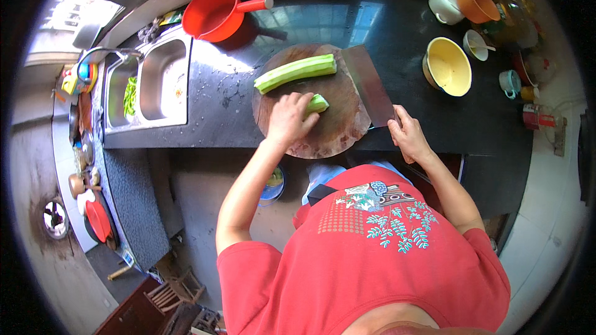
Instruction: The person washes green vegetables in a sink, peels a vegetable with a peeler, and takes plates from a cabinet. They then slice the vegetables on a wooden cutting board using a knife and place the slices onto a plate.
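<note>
A round wooden chopping board (344, 130) lies at the counter's front edge. Across its far part rests a long, ridged, pale green peeled gourd (295, 72). My left hand (291, 116) grips a shorter gourd piece (317, 103) on the board; its right end shows beyond my fingers, the rest is hidden under them. In my right hand (409, 134) is the handle of a cleaver (368, 86). Its broad blade lies over the board's right edge, apart from both gourd pieces.
A red plastic dipper (214, 14) stands at the back left, beside a double steel sink (188, 79) holding green vegetables (130, 97). To the right are a yellow bowl (448, 67), a small white bowl (476, 45), an orange dipper (478, 2) and a teal cup (510, 83).
</note>
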`<state>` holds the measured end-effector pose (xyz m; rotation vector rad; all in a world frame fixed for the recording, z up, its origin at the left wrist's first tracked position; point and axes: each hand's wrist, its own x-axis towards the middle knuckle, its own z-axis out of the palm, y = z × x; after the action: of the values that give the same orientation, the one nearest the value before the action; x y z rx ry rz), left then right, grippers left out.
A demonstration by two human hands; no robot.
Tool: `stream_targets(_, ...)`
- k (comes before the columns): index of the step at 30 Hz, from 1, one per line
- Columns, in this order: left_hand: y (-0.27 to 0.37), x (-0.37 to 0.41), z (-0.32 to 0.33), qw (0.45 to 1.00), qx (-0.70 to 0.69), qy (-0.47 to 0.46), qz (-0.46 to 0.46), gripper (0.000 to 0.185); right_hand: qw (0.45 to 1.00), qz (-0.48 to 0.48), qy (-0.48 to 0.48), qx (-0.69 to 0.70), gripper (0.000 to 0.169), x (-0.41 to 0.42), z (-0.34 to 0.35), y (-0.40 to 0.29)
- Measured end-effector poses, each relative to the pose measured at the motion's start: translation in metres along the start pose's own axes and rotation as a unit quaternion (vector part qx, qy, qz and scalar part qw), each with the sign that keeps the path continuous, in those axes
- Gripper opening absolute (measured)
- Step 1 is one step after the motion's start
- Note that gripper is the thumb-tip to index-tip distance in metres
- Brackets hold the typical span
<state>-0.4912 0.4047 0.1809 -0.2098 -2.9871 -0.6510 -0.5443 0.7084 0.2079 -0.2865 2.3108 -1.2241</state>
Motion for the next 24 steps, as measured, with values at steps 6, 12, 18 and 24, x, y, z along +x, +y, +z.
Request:
stream_targets(6, 0.003, -0.031, 0.024, 0.993, 0.021, 0.112, -0.041, 0.034, 0.994, -0.101, -0.011, -0.043, 0.031, 0.016, 0.010, -0.008)
stream_targets(12, 0.022, -0.073, 0.031, 0.989, 0.061, 0.122, -0.063, 0.029, 0.960, -0.198, -0.074, -0.185, 0.026, 0.025, 0.014, -0.027)
stream_targets(18, 0.018, -0.067, 0.052, 0.966, 0.018, 0.230, -0.118, 0.026, 0.908, -0.263, -0.134, -0.298, 0.027, 0.021, 0.027, -0.050)
stream_targets(24, 0.016, -0.058, 0.081, 0.926, -0.033, 0.337, -0.169, 0.023, 0.846, -0.298, -0.154, -0.414, 0.026, 0.017, 0.032, -0.072)
